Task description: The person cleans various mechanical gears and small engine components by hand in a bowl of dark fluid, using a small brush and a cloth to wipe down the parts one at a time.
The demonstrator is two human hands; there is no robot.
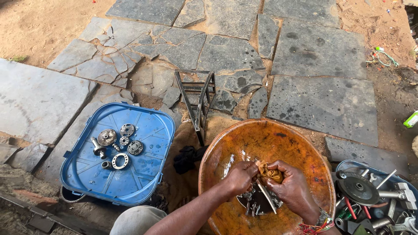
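Note:
My left hand (241, 177) and my right hand (291, 188) meet over a wide orange-brown basin (244, 139). Both pinch a small orange-brown rag (269, 172) that is wrapped round the top of a flat grey metal part (266, 201). Under my hands, several small metal parts (251, 208) lie in dark liquid at the bottom of the basin. Beaded bracelets circle my right wrist.
A blue plastic lid (148, 130) left of the basin carries several cleaned gears, rings and a shaft (114, 145). A metal frame stand (198, 98) stands behind the basin on stone slabs. A container of tools and a disc (358, 188) sits at the right. A dark cloth (186, 157) lies between lid and basin.

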